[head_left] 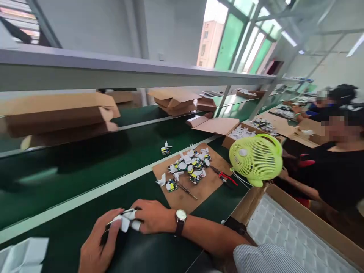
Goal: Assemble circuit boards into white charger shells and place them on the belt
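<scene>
Near the bottom of the view, my left hand (99, 239) pinches a small white part (124, 222) with a dark edge between thumb and fingers. From the other side my right hand (155, 217), with a watch on the wrist, has its fingers closed on the same white part; white also shows over its fingertips. Beyond the hands, a brown sheet (189, 201) bears a pile of circuit boards with white pieces (189, 165). A thin screwdriver (187, 190) and red-handled pliers (227, 177) lie on the sheet.
One more small assembly (165, 148) sits on the green belt (136, 146). A green fan (256, 158) stands right of the sheet, beside an open box of white parts (284, 223). White trays (27, 254) are at lower left. Other people (335, 170) sit at right.
</scene>
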Demonstrator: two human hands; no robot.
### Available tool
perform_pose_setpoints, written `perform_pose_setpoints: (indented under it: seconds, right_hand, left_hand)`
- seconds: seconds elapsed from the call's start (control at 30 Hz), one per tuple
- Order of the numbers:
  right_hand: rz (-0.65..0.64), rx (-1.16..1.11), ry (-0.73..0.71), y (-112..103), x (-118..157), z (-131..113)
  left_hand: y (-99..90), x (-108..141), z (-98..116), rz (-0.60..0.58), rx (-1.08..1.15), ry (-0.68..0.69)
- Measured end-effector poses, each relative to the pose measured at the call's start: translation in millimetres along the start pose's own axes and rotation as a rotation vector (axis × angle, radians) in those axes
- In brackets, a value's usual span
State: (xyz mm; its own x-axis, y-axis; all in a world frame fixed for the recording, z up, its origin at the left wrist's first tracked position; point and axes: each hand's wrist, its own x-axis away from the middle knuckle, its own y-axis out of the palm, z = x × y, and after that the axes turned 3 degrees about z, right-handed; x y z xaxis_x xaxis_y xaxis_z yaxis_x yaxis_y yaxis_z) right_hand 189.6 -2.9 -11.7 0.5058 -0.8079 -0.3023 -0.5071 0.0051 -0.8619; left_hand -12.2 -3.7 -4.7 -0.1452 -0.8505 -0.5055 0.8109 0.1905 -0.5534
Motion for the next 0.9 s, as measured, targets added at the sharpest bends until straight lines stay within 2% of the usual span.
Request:
perform_pose_setpoints:
  seconds: [0.1,0.2,0.3,0.43,0.53,0.73,0.9]
  right_hand:
    - [0.105,-0.092,0.008,4.8,5.2,2.0]
    - [0.126,-0.102,-0.074,3.9,7.5,3.0]
    - [0.14,-0.112,-0.128,1.8,8.3,2.3]
    - [0.193,-0.222,-0.13,1.9,8.9,2.9]
    - [0.21,-0.225,-0.134,2.5,10.0,3.6]
    - [0.183,-0.322,-0.043,0.3,11.1,1.1]
    - [0.127,-0.207,-0.108,3.7,9.9,-0.4]
  left_hand:
    - [-5.3,7.1,0.1,-0.001,0.059,-0.158]
    - [-2.4,3.8,2.6,0.019,0.122,-0.224]
    - [-1.2,2.9,5.5,0.003,0.155,-0.257]
    - [-1.1,4.6,4.3,0.0,0.23,-0.302]
    - [0.0,4.3,1.6,0.01,0.262,-0.339]
    - [2.0,2.3,-2.1,0.024,0.284,-0.354]
    - [3.5,3.4,-6.4,-0.006,0.278,-0.341]
